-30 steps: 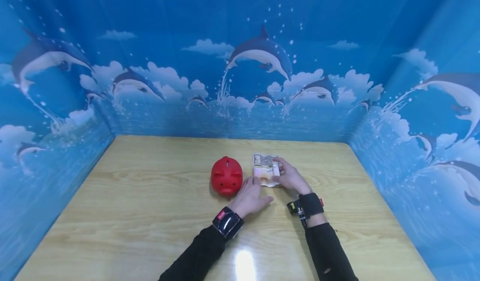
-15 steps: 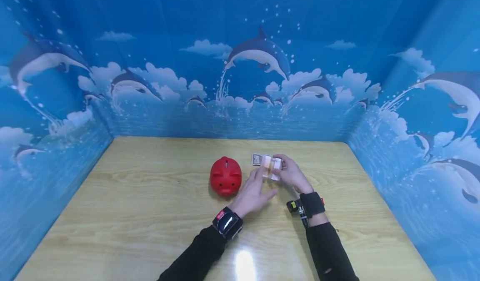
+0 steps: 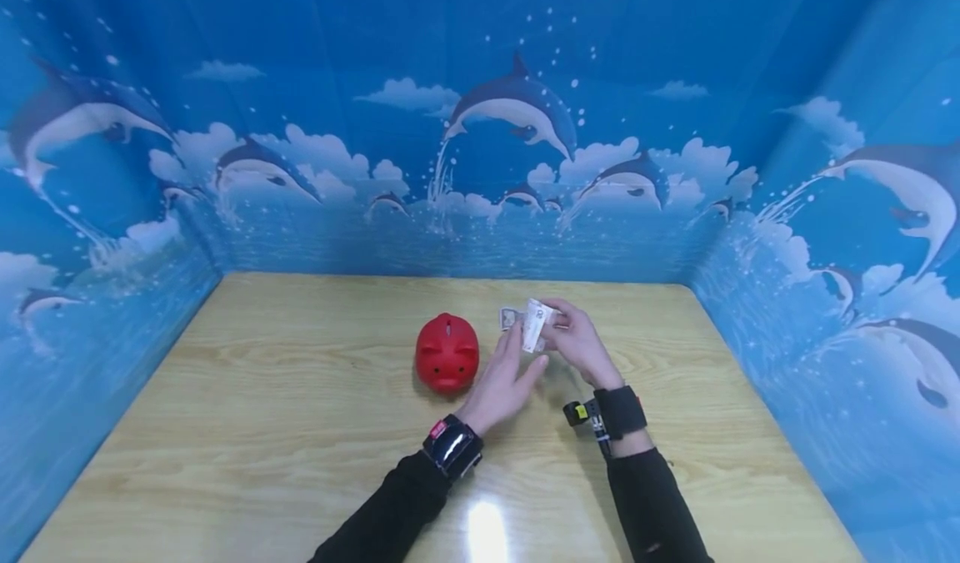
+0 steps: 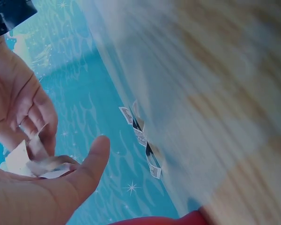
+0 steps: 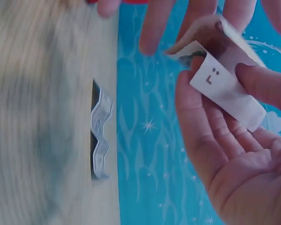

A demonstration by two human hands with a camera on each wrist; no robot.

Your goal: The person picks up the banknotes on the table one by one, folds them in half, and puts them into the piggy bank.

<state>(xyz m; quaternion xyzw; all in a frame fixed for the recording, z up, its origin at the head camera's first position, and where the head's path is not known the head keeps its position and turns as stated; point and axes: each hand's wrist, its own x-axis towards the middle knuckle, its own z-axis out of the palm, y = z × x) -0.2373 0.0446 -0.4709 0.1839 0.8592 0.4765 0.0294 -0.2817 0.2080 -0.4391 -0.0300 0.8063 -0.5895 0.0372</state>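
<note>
My right hand (image 3: 583, 348) holds a folded, pale banknote (image 3: 536, 327) above the table, thumb on one face and fingers curled behind it. In the right wrist view the creased banknote (image 5: 229, 96) bends open at its far end. Beside it my left hand (image 3: 501, 389) has its fingers extended and thumb held apart; whether its fingertips touch the note is hard to tell. A second banknote (image 3: 509, 319), zigzag-creased, lies on the table behind the hands, partly hidden in the head view. To the left of my left hand stands a red piggy bank (image 3: 447, 359) with a slot on top.
The wooden table (image 3: 300, 413) meets a blue dolphin-print curtain (image 3: 360, 238) at its back and sides. A wristband with a small camera (image 3: 577, 413) sits on the right wrist. A black wristband (image 3: 453, 446) is on the left.
The pale banknote has come up off the table in my right hand and is folded narrower. My left hand has shifted slightly forward. The zigzag banknote and piggy bank stay put.
</note>
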